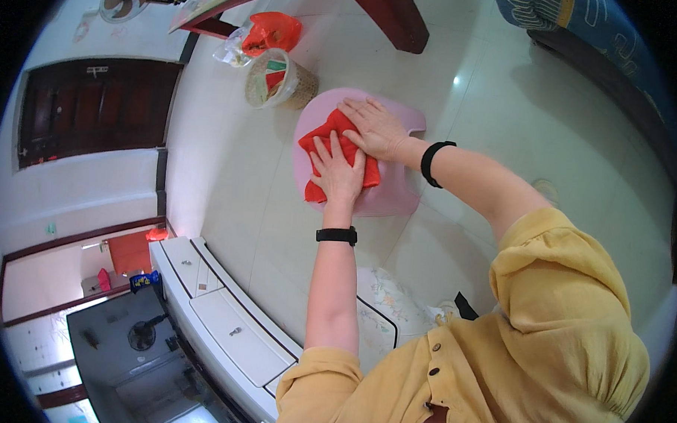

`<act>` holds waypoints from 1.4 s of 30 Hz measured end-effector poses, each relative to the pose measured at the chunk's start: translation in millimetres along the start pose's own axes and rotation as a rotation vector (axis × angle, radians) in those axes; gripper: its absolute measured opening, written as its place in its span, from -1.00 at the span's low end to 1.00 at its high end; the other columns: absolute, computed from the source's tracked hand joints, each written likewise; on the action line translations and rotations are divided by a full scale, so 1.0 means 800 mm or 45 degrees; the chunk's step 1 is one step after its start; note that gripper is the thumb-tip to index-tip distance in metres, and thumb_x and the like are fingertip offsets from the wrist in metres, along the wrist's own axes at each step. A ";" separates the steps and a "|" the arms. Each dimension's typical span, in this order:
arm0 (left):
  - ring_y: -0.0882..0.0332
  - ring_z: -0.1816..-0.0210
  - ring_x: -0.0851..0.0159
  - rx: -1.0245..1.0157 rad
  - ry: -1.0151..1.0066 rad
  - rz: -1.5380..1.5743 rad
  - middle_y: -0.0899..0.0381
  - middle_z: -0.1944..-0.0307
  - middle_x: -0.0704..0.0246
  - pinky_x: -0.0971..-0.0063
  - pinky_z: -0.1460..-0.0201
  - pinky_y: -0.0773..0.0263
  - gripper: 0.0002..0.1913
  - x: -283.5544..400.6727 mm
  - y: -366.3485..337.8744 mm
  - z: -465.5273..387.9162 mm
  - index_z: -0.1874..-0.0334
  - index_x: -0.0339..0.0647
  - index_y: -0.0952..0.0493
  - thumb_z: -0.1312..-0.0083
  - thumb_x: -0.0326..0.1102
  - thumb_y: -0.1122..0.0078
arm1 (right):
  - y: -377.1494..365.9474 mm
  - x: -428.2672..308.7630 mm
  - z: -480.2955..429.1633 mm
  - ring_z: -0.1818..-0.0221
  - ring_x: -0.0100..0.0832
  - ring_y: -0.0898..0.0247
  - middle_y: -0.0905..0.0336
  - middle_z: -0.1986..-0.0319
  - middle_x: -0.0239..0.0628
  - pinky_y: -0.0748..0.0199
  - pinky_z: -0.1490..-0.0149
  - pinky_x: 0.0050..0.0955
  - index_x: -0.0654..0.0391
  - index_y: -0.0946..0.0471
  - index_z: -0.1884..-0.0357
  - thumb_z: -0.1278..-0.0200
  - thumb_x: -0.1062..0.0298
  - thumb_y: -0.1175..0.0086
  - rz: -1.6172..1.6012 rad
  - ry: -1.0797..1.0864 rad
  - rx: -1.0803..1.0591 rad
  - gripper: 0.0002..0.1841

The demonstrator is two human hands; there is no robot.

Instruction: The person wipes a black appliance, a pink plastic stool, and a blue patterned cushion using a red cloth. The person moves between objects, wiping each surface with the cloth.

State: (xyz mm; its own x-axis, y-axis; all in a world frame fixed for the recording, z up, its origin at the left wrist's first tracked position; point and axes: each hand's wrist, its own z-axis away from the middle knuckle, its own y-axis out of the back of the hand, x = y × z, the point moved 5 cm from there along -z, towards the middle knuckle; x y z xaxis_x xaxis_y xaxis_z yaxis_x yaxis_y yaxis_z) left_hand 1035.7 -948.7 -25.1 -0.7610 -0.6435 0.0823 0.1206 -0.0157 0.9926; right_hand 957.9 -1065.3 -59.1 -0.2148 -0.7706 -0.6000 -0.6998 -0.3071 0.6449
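A red cloth [372, 172] lies spread on the top of a pink plastic stool [392, 199] in front of me. My left hand [339, 172] rests flat on the cloth with its fingers spread. Above and to the right of it, my right hand [375, 128] lies palm down over the cloth's upper edge, its fingertips reaching towards the pink seat. Neither hand grips the cloth as far as I can see. Both wrists wear black bands.
Beyond the stool stands a waste bin [301, 87] with scraps inside, beside a red plastic bag [275, 33]. A dark red table leg [392, 20] is at the top. A white drawer cabinet [239, 331] stands lower left, a sofa [601, 47] upper right.
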 end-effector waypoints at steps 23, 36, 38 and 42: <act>-0.19 -0.52 -0.10 0.300 -0.265 -0.052 -0.16 -0.61 0.20 -0.25 -0.48 -0.01 -0.31 -0.056 -0.025 0.053 -0.57 0.20 -0.29 -0.39 0.16 -0.03 | -0.004 0.003 -0.003 -0.41 -0.16 -0.29 -0.48 -0.27 -0.17 -0.03 -0.58 -0.05 0.10 -0.58 -0.09 -0.38 0.16 -0.05 0.075 0.088 0.046 -0.65; -0.12 -0.54 -0.13 0.311 -0.271 -0.061 -0.14 -0.61 0.15 -0.27 -0.47 0.00 -0.29 -0.014 -0.029 0.065 -0.57 0.10 -0.28 -0.42 0.17 -0.03 | 0.008 0.013 -0.019 -0.30 -0.09 -0.41 -0.58 -0.15 -0.09 -0.24 -0.44 -0.02 0.14 -0.58 -0.14 -0.35 0.22 -0.01 -0.200 0.097 -0.109 -0.61; -0.11 -0.55 -0.13 0.305 -0.218 -0.064 -0.12 -0.62 0.16 -0.25 -0.48 -0.01 -0.29 -0.002 -0.034 0.058 -0.58 0.09 -0.25 -0.43 0.19 -0.01 | 0.019 0.018 -0.024 -0.26 -0.06 -0.46 -0.59 -0.17 -0.05 -0.34 -0.38 -0.03 0.11 -0.56 -0.23 -0.34 0.18 -0.01 -0.388 -0.039 -0.230 -0.54; -0.07 -0.57 -0.14 0.328 -0.246 -0.037 -0.09 -0.63 0.17 -0.26 -0.48 0.02 -0.25 0.031 -0.046 0.030 -0.61 0.11 -0.20 -0.43 0.21 -0.02 | 0.067 0.007 -0.015 -0.30 -0.07 -0.42 -0.55 -0.23 -0.11 -0.32 -0.40 -0.08 0.04 -0.55 -0.26 -0.35 0.10 -0.04 -0.253 0.170 -0.204 -0.52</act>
State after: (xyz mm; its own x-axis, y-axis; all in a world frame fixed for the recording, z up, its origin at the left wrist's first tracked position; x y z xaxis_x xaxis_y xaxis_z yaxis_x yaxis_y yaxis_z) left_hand 997.6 -945.7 -57.2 -0.8718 -0.4879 0.0442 -0.0498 0.1780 0.9828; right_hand 927.4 -1093.0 -22.6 0.0148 -0.7501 -0.6612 -0.6003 -0.5355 0.5940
